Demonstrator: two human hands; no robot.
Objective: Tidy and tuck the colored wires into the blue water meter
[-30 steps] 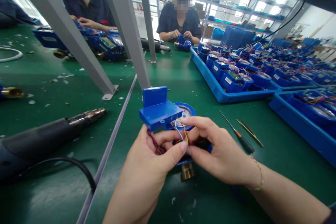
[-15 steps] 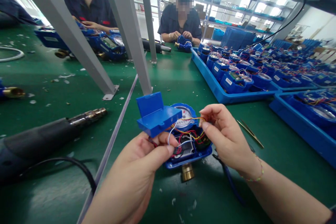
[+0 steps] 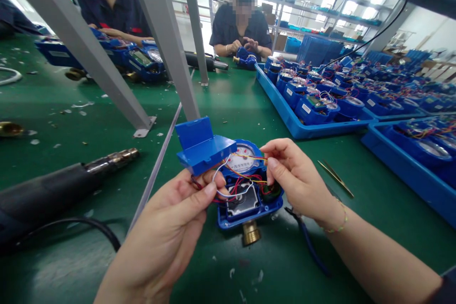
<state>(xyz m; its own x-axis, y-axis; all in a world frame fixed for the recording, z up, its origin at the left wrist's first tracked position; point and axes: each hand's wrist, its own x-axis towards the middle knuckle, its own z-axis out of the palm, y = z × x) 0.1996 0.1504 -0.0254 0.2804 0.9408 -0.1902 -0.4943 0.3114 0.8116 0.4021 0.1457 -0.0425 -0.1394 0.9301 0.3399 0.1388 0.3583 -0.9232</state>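
Observation:
A blue water meter [image 3: 221, 218] with a round dial [image 3: 242, 159] and a brass threaded end [image 3: 251, 233] lies on the bench between my hands. Its front compartment is uncovered, showing a dark square module [image 3: 244, 199] and loose red, white and yellow wires [image 3: 245, 181]. My left hand [image 3: 192, 204] is closed on wires at the compartment's left side; the hinged blue cover [image 3: 208, 152] rests over its fingers, tilted, with its flap up. Thumb and fingers of my right hand [image 3: 295, 178] pinch the thin yellow and red wires above the right side of the meter.
Blue-handled cutters [image 3: 309, 242] and brass-coloured tweezers [image 3: 336, 178] lie to the right. At left are a hot air gun [image 3: 64, 190] and its cable. Blue trays [image 3: 313, 130] of meters stand at back right. Grey posts [image 3: 167, 33] rise from the bench; two people work across it.
My left hand, with the cover and wires, has shifted slightly left, and more of the dark module shows. My right hand still pinches wires. The whole view has shifted a little.

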